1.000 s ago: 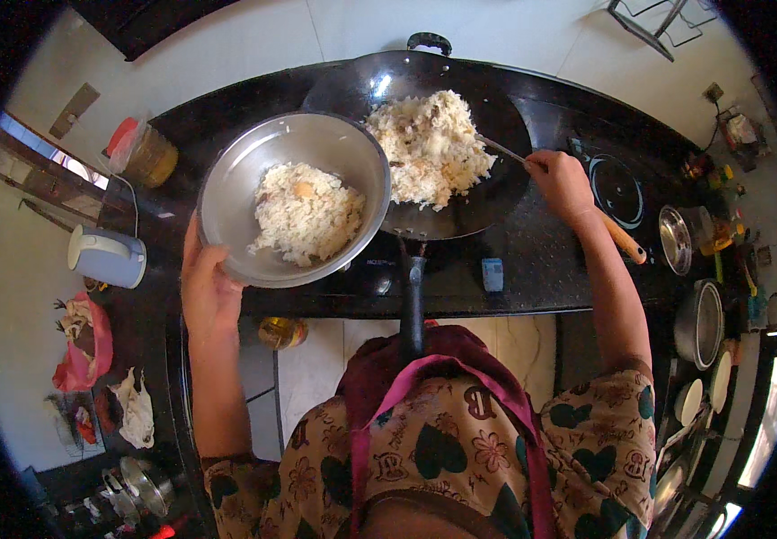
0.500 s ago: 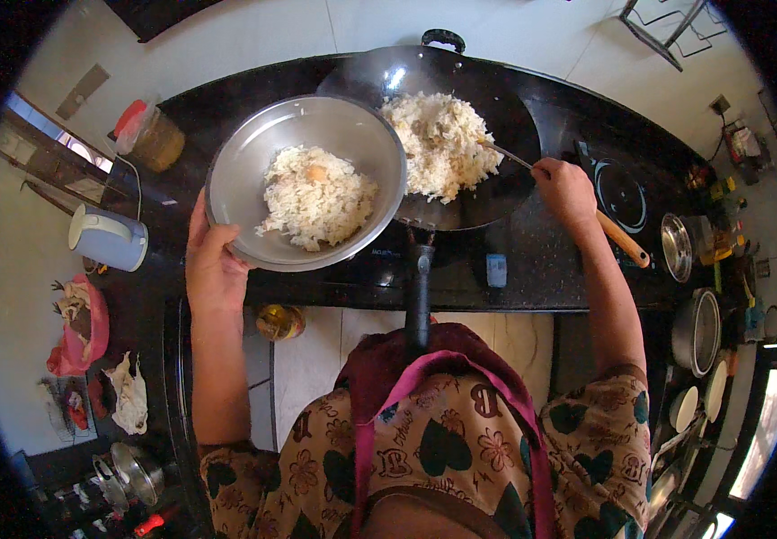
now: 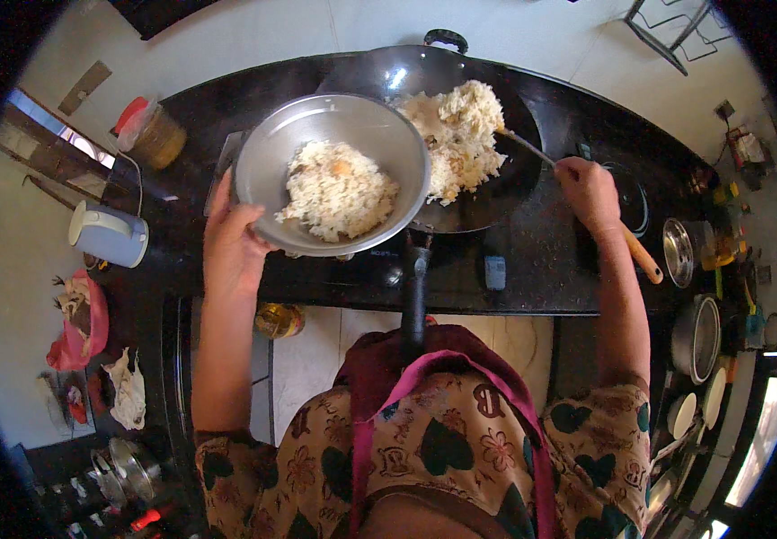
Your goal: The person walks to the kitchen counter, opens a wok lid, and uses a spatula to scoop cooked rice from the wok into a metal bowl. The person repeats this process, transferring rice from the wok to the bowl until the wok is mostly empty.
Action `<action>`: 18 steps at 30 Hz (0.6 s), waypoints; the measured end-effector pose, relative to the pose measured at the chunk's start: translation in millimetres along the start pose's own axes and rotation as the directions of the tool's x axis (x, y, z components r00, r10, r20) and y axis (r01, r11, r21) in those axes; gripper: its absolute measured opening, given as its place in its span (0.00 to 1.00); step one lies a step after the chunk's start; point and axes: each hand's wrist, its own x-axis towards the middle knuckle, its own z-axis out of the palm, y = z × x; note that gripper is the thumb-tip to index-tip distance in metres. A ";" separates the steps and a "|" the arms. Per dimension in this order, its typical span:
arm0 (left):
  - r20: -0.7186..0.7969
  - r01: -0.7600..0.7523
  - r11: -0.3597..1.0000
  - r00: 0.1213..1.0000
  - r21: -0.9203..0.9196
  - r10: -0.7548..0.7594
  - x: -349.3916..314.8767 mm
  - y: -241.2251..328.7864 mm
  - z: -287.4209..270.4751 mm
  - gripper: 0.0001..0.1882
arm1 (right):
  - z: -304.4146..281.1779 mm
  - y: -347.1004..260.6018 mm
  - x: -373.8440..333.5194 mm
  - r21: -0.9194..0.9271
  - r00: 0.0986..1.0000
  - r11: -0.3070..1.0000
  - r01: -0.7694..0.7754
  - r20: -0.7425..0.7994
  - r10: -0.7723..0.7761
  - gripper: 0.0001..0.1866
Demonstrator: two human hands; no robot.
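My left hand (image 3: 234,235) grips the left rim of a steel mixing bowl (image 3: 267,135), which is held over the left part of a dark wok (image 3: 505,193). Inside the bowl lies a mound of cooked rice (image 3: 339,193) with a small orange-yellow piece on top. More rice (image 3: 456,135) fills the middle of the wok. My right hand (image 3: 589,193) is wrapped round the metal shaft of a spatula (image 3: 635,247) with a wooden handle end. Its head, hidden under a heaped clump of rice, is raised in the wok beside the bowl.
The wok's black handle (image 3: 413,292) points toward my body. A blue-grey kettle (image 3: 110,234) and a red-lidded jar (image 3: 156,135) stand on the left. A small blue packet (image 3: 494,272) lies near the counter's front edge. On the right are a steel bowl (image 3: 676,253) and a colander (image 3: 698,337).
The mixing bowl has shifted right and slightly up, farther over the wok. My right hand has moved a little right, and the spatula now lifts a clump of rice.
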 end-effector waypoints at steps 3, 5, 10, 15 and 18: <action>0.002 -0.001 1.000 1.000 -0.008 0.001 11.5 -3.4 6.4 0.36 | -30.8 -20.4 -6.3 0.050 0.996 0.997 0.056 -0.073 -0.052 0.10; 0.021 0.007 1.000 1.000 -0.007 -0.007 28.8 -14.9 14.3 0.35 | -47.4 -30.9 -5.4 0.098 0.992 0.992 0.079 -0.108 -0.068 0.10; -0.032 0.094 0.995 0.995 -0.037 -0.095 48.6 -37.3 48.9 0.34 | -59.9 -51.4 -18.3 0.083 0.945 0.958 0.274 -0.210 -0.252 0.08; -0.038 0.117 0.990 0.992 -0.076 -0.120 53.1 -47.8 58.0 0.34 | -47.0 -74.7 -49.1 -0.185 0.838 0.838 0.513 -0.104 -0.536 0.08; -0.040 0.102 0.990 0.993 -0.102 -0.107 49.3 -49.5 58.3 0.34 | -41.4 -73.9 -55.9 -0.397 0.688 0.664 0.634 -0.103 -0.718 0.19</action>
